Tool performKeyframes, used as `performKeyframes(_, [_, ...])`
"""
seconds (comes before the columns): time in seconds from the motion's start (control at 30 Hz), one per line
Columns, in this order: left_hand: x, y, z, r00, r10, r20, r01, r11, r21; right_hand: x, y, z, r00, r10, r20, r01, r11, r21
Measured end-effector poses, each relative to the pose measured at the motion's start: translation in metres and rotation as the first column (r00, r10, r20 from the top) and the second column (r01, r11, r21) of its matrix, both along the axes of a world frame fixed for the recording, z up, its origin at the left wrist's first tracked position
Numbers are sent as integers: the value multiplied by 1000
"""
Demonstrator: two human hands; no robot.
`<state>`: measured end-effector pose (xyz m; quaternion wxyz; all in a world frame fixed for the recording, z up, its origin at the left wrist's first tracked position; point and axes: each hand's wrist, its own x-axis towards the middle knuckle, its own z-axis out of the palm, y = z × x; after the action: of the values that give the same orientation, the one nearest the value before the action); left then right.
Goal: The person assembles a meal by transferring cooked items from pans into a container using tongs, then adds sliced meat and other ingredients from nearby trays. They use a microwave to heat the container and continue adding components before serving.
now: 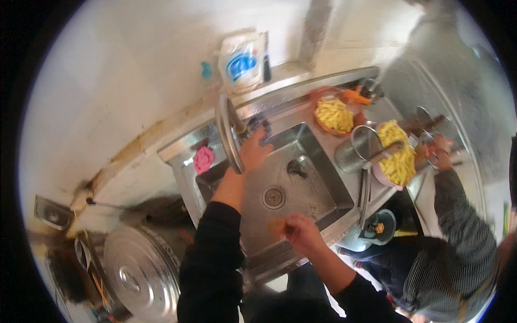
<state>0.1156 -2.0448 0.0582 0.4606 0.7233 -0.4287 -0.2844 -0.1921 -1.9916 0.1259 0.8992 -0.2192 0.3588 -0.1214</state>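
Note:
My left hand (255,152) reaches past the curved metal faucet (228,132) at the back of the sink (258,226). Its fingers are spread, and close to their tips is a dark, tangled-looking round thing (259,124); whether they touch it I cannot tell. Over the front of the basin, my right hand (302,233) pinches a small, blurred orange-brown piece (277,229) whose kind is unclear. On the basin floor lie a round drain (273,197) and a dark scrap (297,168). A pink cloth or scrubber (203,160) sits on the left rim.
On the right counter stand two bowls of yellow cut strips (334,115) (397,156) and a metal mesh strainer (358,149). Another person's hand (439,151) works beside them. A white pouch (241,62) rests on the ledge; a large metal lid (137,274) lies lower left.

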Motion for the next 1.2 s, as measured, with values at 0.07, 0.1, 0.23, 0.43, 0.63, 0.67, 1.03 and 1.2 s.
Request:
performKeyframes(0.07, [10, 24, -2, 914, -28, -404, 10, 999, -45, 33, -30, -7, 999, 28, 16, -29, 999, 25])
performKeyframes(0.1, [8, 50, 2, 857, 41, -514, -137, 979, -150, 47, -39, -7, 999, 27, 25, -28, 997, 66])
performKeyframes(0.23, [-41, 142, 29, 553, 483, -679, -589, 803, 92, 106, -62, -1, 978, 208, 23, -208, 978, 24])
performKeyframes(0.43, [-99, 165, 64, 381, 401, -833, -697, 717, 26, 146, -70, 6, 954, 293, 67, -290, 956, -40])
performKeyframes(0.63, [-102, 146, 79, 482, 486, -729, -734, 678, -34, 150, -68, 8, 920, 390, 29, -371, 894, -252])
performKeyframes(0.67, [-102, 145, 80, 500, 439, -746, -719, 691, -75, 151, -67, 8, 901, 433, -6, -409, 846, -341])
performKeyframes(1.03, [-102, 144, 76, 459, 413, -786, -678, 735, -10, 160, -75, 5, 810, 544, -218, -540, 549, -638])
performKeyframes(1.2, [-104, 141, 75, 346, 435, -831, -760, 649, 23, 153, -82, 8, 894, 444, -56, -427, 807, -407])
